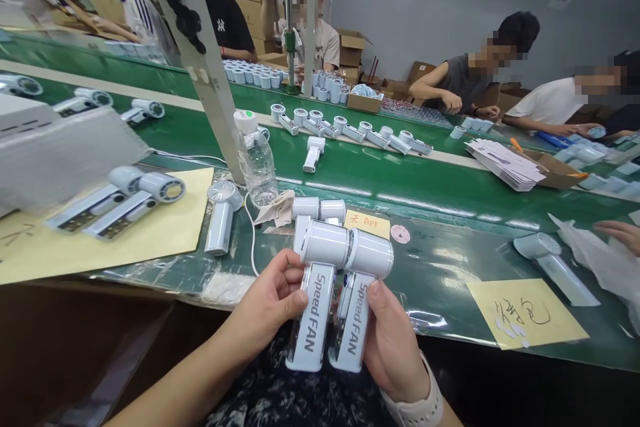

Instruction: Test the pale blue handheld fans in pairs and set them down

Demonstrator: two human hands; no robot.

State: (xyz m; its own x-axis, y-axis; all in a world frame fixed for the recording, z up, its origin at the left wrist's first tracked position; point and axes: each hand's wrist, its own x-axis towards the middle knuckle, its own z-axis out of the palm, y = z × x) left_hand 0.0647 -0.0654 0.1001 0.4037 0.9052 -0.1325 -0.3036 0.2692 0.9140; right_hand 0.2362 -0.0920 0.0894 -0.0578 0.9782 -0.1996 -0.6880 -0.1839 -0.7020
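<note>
Left hand closed around the handle of a white "Speed FAN" fan; right hand closed around a second fan, white watch strap on that wrist. Neither hand open. Both fans at 6 o'clock in view, upright, side by side and touching, heads up, lettering toward the camera.

Just beyond, at 12 o'clock, a further pair of fans on the green table, beside a yellow "无 App" note. At 9 o'clock, two more fans on a yellow sheet. At 3 o'clock, one fan lying on a yellow note, next to plastic film and a co-worker's hand.

Farther off at 1 o'clock, a row of fan parts along the table, with a water bottle nearer at 11 o'clock. Co-workers seated across the line.
</note>
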